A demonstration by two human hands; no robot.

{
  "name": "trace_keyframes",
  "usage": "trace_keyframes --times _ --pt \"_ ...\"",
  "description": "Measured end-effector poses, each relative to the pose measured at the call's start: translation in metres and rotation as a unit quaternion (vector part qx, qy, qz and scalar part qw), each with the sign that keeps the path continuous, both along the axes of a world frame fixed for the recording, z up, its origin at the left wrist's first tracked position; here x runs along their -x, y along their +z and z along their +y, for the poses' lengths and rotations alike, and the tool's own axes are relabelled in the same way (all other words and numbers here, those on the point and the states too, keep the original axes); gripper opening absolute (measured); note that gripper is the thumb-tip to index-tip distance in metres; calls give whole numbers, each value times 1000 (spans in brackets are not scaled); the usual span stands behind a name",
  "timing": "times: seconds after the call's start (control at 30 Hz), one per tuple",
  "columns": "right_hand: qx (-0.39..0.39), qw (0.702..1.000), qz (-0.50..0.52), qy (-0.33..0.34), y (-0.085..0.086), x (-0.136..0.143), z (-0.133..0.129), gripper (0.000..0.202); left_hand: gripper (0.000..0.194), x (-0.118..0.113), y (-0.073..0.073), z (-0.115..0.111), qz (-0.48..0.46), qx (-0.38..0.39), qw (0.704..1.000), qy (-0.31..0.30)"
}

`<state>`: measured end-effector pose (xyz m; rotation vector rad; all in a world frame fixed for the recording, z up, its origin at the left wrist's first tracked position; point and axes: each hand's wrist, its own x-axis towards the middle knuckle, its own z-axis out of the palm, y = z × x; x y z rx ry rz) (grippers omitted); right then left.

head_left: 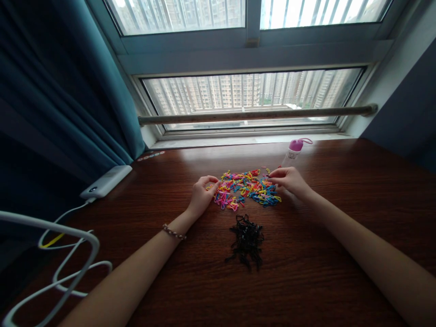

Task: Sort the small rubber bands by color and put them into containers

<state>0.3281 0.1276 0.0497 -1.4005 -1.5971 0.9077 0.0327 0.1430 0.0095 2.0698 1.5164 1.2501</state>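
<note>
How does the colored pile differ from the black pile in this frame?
Color: the colored pile mixes pink, yellow, blue and orange; the black pile looks all black.
Spread: the colored pile is wider and looser, while the black pile is narrower and bunched.
Hands: the left hand and right hand flank the colored pile; neither is at the black pile.
Shared: both consist of many small pieces on the brown table.

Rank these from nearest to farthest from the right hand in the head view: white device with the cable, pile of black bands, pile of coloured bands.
From the right hand:
1. Pile of coloured bands: right at the fingertips, on their left.
2. Pile of black bands: left and closer to the person.
3. White device: far left, by the curtain.
</note>
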Motion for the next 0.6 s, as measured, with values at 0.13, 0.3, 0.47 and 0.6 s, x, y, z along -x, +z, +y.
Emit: trace_keyframes --times 0.13,0.3,0.47,0.6 --pt "0 1000 4 -3 -3 0 1 30 19 -1 0 -1 -1 1 1000 -4" --pt "20 1000 3 -20 -7 0 3 33 17 -2 2 -3 -3 -28 999 -29" --pt "52 998 33 -2 -4 3 1 34 13 -9 9 -11 0 -39 997 -69" --pt "44 998 33 18 2 6 -2 32 14 -22 19 -29 -22 -22 991 -127"
